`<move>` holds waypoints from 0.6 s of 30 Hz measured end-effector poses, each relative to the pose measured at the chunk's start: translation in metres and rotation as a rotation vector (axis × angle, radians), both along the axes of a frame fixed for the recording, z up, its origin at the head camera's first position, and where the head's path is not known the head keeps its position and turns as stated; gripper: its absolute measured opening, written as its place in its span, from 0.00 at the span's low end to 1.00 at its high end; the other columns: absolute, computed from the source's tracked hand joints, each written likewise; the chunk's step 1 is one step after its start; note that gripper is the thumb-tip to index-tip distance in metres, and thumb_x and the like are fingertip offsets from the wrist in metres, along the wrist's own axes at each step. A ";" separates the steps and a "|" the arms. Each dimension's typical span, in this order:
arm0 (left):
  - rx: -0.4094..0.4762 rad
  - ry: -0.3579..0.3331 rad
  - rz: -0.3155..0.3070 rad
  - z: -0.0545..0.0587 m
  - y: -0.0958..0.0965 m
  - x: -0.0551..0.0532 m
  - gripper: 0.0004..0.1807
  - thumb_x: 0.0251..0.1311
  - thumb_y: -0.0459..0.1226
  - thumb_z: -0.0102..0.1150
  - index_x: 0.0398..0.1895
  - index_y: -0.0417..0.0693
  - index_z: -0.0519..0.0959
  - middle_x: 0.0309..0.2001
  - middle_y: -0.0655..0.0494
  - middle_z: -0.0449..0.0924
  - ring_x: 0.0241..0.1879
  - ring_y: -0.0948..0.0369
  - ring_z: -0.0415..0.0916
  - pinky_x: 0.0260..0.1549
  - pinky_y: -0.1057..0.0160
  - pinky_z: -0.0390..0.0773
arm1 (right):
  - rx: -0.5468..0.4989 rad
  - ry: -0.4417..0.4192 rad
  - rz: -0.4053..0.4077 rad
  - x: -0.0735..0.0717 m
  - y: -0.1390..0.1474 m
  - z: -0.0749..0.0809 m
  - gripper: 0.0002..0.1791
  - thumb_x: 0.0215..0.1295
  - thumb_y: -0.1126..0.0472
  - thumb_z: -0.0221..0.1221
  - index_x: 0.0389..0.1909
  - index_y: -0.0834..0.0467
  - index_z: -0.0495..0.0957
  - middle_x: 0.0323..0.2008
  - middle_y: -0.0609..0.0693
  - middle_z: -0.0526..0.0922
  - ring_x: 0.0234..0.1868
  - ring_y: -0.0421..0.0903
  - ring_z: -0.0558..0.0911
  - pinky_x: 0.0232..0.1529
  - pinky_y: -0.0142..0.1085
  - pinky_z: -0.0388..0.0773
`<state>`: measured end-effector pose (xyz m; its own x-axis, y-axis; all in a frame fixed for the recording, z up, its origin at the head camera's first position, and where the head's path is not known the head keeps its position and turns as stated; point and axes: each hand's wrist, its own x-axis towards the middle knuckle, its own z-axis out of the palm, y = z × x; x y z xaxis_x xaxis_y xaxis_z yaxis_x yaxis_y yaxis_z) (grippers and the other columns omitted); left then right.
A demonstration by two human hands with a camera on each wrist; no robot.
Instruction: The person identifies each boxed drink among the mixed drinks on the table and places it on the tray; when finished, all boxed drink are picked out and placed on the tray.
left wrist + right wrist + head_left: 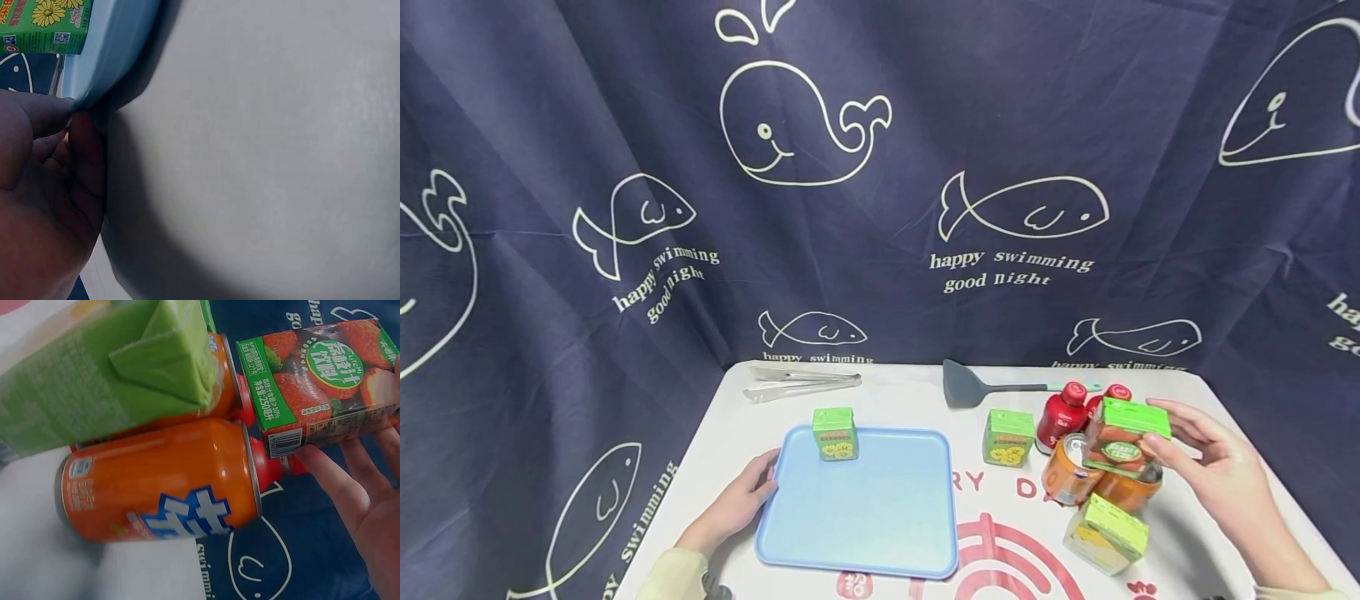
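Note:
My left hand pinches the left rim of a light blue tray; in the left wrist view the thumb and fingers meet at its edge. A green juice carton with yellow flowers stands on the tray near its back edge. On the right, my right hand holds a green and red lychee juice carton between thumb and fingers. That carton is above two orange cans, partly hiding one. A pale green carton is in front of the cans.
Two red bottles stand behind the cans. Another green flower carton stands right of the tray. Metal tongs and a grey spatula lie along the white table's back, before a dark blue curtain.

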<state>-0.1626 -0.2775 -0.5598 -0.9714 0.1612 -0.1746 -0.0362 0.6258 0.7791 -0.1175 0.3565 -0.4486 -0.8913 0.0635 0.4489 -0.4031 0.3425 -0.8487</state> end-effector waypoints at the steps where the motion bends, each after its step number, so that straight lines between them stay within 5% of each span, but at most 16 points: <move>1: 0.002 0.000 -0.001 0.000 0.000 0.000 0.31 0.79 0.34 0.48 0.81 0.39 0.58 0.79 0.35 0.58 0.78 0.37 0.51 0.76 0.35 0.50 | 0.018 0.004 -0.009 -0.001 -0.002 0.000 0.28 0.62 0.84 0.63 0.64 0.71 0.75 0.50 0.37 0.89 0.50 0.31 0.86 0.44 0.20 0.83; 18: 0.019 -0.004 -0.003 -0.004 -0.003 -0.001 0.30 0.79 0.35 0.49 0.81 0.39 0.59 0.78 0.36 0.58 0.78 0.38 0.52 0.76 0.36 0.51 | 0.035 0.006 0.001 -0.009 -0.031 -0.001 0.27 0.63 0.82 0.65 0.64 0.71 0.75 0.49 0.36 0.89 0.49 0.32 0.86 0.43 0.23 0.85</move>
